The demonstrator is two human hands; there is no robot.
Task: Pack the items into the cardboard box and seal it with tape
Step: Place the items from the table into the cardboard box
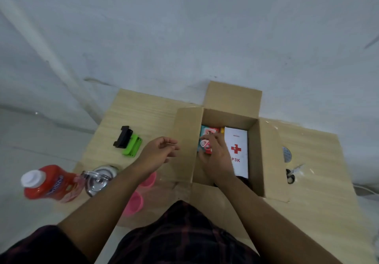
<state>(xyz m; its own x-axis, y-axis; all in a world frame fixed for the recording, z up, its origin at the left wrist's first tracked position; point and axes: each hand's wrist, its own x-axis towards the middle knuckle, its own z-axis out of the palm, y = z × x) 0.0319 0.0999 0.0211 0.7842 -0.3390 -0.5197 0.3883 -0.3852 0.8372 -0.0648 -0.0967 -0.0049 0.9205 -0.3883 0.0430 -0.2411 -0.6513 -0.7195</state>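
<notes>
Down inside the cardboard box (266, 161), the right hand (217, 159) grips a red-and-teal packet (207, 132); the left hand (158, 153) hovers outside, loosely open.

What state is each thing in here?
cardboard box: open, flaps spread.
P3K first-aid box: flat inside the cardboard box.
colourful packet: inside, held by right hand.
left hand: empty, over the left flap.
red bottle: capped, outside the box.
pink cups: unpacked, on the table.
</notes>
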